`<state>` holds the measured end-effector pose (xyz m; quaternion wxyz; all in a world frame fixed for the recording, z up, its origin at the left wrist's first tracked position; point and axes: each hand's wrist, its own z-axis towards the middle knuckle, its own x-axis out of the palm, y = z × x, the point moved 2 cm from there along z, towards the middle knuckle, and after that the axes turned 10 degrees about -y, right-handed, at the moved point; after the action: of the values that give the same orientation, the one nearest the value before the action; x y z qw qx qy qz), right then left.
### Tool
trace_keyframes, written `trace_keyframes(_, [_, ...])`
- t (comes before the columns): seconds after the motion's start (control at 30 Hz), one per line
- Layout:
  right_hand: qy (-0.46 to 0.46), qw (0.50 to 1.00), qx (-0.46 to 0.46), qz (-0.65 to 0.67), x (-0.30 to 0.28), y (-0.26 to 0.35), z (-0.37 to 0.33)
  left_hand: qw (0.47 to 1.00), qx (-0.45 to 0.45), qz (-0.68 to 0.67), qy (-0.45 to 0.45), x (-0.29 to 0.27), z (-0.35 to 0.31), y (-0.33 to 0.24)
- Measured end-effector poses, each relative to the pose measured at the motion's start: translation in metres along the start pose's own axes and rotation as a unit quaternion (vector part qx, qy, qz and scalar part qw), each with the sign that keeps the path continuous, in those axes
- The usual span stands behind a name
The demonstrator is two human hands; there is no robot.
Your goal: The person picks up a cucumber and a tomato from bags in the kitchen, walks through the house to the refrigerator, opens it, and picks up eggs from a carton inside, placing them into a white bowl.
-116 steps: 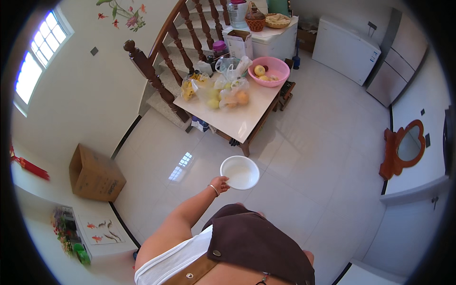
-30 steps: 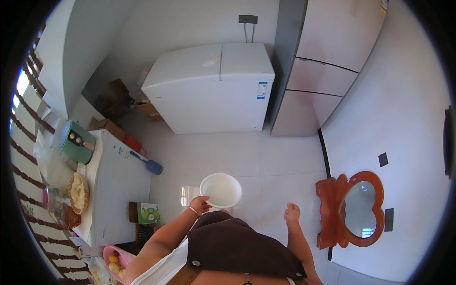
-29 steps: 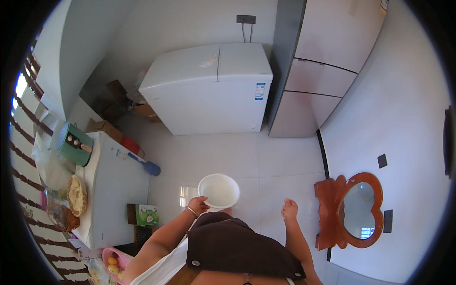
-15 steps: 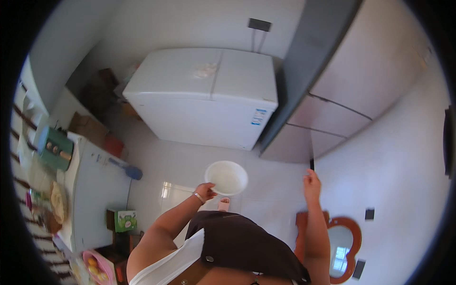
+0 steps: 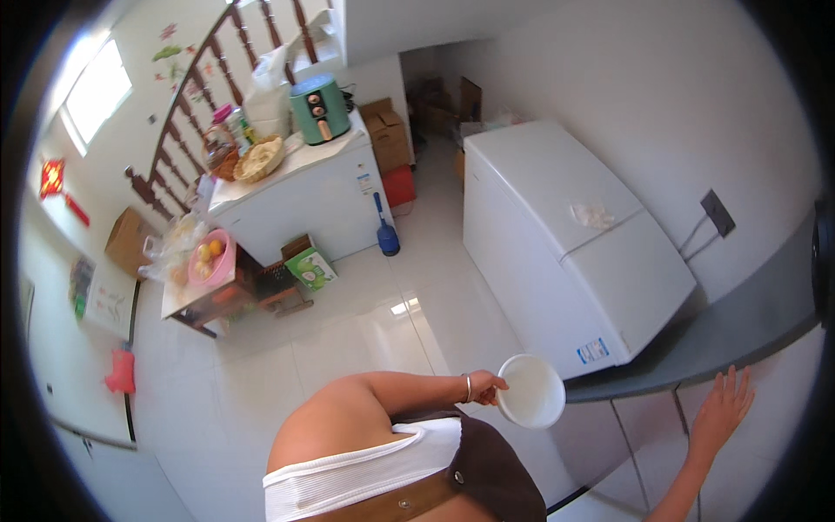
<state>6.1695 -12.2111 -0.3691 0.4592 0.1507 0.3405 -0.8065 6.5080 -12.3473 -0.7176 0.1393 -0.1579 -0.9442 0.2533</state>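
Observation:
My left hand [image 5: 485, 388] is closed on the rim of a round white basin [image 5: 531, 391], held out in front of my body above the tiled floor. Only the pale inside of the basin shows; I cannot tell whether anything lies in it. Off to the right, my right hand [image 5: 724, 407] is stretched out with its fingers spread, holding nothing. It is nearest to the pinkish cabinet front [image 5: 657, 435] below a dark grey strip [image 5: 731, 335]; whether it touches the surface is unclear. A white chest freezer [image 5: 557, 252] stands just beyond the basin.
A second white freezer [image 5: 300, 213] bears a green air fryer [image 5: 318, 109] and a wicker basket [image 5: 259, 159]. Beside it stand a blue brush holder [image 5: 387, 237], a green box [image 5: 310, 268] and a low table with a pink bowl [image 5: 211, 258] of fruit. Stair railings [image 5: 187, 113] rise behind.
My view has swung left, bringing the air fryer side and the stairs into full sight. The basin stays in my left hand. My right hand's fingers have spread out.

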Motion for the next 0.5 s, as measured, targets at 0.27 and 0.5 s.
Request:
trace_keyframes(0.27, [0.167, 0.986, 0.023, 0.008, 0.048, -0.041, 0.017, 0.992, 0.043, -0.101, -0.069, 0.027, -0.031, 0.006])
trace_keyframes(0.5, [-0.048, 0.996, -0.062, 0.032, 0.048, -0.03, 0.025, 0.98, -0.001, -0.191, -0.059, 0.033, -0.023, -0.019])
